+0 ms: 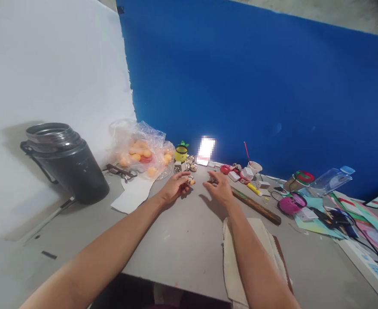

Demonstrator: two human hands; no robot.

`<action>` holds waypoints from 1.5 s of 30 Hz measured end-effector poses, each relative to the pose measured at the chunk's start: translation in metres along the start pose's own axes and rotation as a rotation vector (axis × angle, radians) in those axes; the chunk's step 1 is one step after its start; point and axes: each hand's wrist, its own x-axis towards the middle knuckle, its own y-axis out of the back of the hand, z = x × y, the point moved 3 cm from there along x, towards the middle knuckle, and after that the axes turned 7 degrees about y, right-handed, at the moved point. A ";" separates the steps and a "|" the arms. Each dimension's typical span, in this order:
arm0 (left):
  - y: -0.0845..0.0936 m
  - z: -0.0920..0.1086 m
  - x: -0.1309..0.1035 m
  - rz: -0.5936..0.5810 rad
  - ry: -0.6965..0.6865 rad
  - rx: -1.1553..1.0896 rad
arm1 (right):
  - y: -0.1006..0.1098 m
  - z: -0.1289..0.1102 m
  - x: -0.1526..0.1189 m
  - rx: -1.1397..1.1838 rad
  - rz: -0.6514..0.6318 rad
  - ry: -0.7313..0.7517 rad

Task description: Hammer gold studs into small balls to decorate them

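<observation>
Via head cam I see L hand (177,186) pinching a small orange-and-dark ball (191,181) over desk (176,244), exposed side toward R hand (220,187); roundish, long axis unclear. R hand's half-curled, can't tell if gripping smth.

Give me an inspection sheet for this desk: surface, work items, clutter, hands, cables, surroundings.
Surface: gray tabletop, dark strip lying at left.
Work items: decorated ball in the left hand; similar round pieces near the yellow container.
Clutter: lidless dark flask, plastic bag of orange balls, wooden stick, clear bottle tilted at right.
Hands: left pinches the ball; right hand has bent fingers, grip unclear.
Cables: dark tangle at right, near the white power strip.
Surroundings: blue panel behind, white wall at left.
</observation>
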 end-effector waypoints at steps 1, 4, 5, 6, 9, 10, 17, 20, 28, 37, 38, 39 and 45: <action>-0.001 -0.002 0.000 0.008 -0.011 0.032 | -0.008 -0.011 0.000 0.096 -0.048 0.025; -0.004 -0.007 -0.001 -0.015 -0.051 0.080 | -0.027 -0.036 -0.002 0.223 -0.150 0.080; -0.005 -0.009 -0.001 -0.030 -0.068 0.082 | -0.030 -0.041 -0.003 0.241 -0.151 0.079; -0.006 -0.010 -0.001 -0.046 -0.083 0.080 | -0.031 -0.043 -0.003 0.260 -0.134 0.065; -0.006 -0.011 0.001 -0.086 -0.111 0.065 | -0.029 -0.045 -0.002 0.353 -0.086 0.007; -0.005 -0.011 0.002 -0.095 -0.115 0.051 | -0.028 -0.045 -0.002 0.390 -0.087 -0.006; -0.004 -0.007 0.003 -0.133 -0.080 -0.063 | -0.021 -0.052 -0.001 0.416 -0.068 -0.011; -0.006 -0.006 0.000 -0.148 -0.060 -0.073 | -0.019 -0.057 0.000 0.353 -0.091 0.075; -0.009 -0.003 -0.003 -0.146 -0.068 -0.118 | -0.020 -0.059 -0.001 0.252 -0.038 0.111; -0.012 -0.008 -0.004 -0.134 -0.057 -0.161 | -0.019 -0.059 -0.001 0.259 -0.058 0.110; -0.012 -0.008 -0.004 -0.140 -0.054 -0.157 | -0.019 -0.058 -0.001 0.258 -0.062 0.107; -0.012 -0.007 -0.004 -0.144 -0.052 -0.152 | -0.020 -0.058 -0.001 0.253 -0.068 0.103; -0.011 -0.010 -0.001 -0.092 -0.073 -0.117 | -0.022 -0.060 -0.002 0.137 -0.075 0.125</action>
